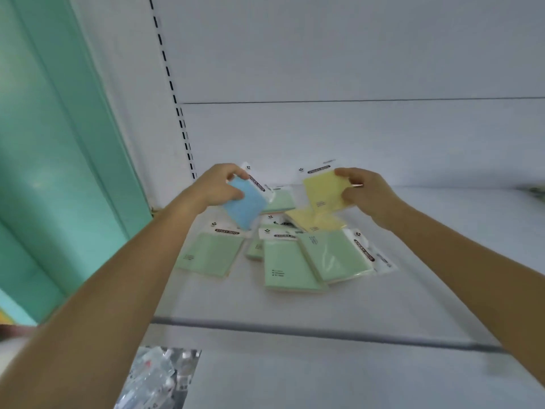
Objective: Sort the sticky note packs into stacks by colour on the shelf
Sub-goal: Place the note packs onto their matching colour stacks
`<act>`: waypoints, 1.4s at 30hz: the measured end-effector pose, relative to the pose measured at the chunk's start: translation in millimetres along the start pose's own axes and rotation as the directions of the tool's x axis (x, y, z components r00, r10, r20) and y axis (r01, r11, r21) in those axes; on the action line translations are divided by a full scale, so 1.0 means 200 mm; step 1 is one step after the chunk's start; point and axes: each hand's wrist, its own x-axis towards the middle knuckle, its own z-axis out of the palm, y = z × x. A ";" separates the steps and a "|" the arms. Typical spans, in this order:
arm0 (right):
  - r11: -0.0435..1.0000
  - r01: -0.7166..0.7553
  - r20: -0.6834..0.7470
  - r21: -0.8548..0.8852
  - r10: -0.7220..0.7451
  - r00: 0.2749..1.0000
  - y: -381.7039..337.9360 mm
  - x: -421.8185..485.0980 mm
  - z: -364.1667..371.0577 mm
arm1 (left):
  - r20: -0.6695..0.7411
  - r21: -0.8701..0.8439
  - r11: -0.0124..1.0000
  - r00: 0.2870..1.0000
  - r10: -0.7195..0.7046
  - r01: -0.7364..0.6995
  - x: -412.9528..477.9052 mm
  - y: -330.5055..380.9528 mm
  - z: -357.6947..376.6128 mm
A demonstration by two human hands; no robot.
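My left hand holds a blue sticky note pack tilted above the white shelf. My right hand holds a yellow pack by its right edge, also lifted off the pile. Beneath them lies a loose pile: another yellow pack, a green pack at the left, a green pack in the middle and a green one overlapping it on the right. One more green pack lies at the back, partly hidden by the blue pack.
The shelf's back panel rises behind the pile, with a slotted upright at the left. A teal pillar stands further left. Below the shelf's front edge, clear packaged goods show at the bottom left.
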 end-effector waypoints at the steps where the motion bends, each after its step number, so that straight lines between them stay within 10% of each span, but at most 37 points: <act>1: 1.000 -0.010 -0.044 0.027 0.011 0.999 0.00 -0.01 -0.01 | -0.053 -0.073 0.997 0.998 0.018 -0.022 0.00 0.01 0.00; 8: 0.968 -0.124 -0.188 0.219 0.167 0.968 0.08 -0.13 -0.20 | -0.116 -0.512 0.859 0.992 -0.053 -0.014 0.01 0.26 0.19; 19: 0.977 -0.086 -0.381 0.195 0.157 0.911 0.41 -0.52 -1.13 | 0.158 -0.532 0.847 0.980 0.121 -0.019 0.00 1.02 0.95; 30: 0.988 -0.054 -0.460 0.144 0.115 0.880 0.62 -0.55 -2.03 | 0.058 -0.578 0.815 0.998 -0.004 0.037 -0.08 1.58 1.67; 42: 0.951 -0.146 -0.331 -0.274 0.050 0.942 0.55 -0.11 -1.99 | -0.087 -0.615 0.788 0.993 -0.081 0.010 0.04 1.65 1.74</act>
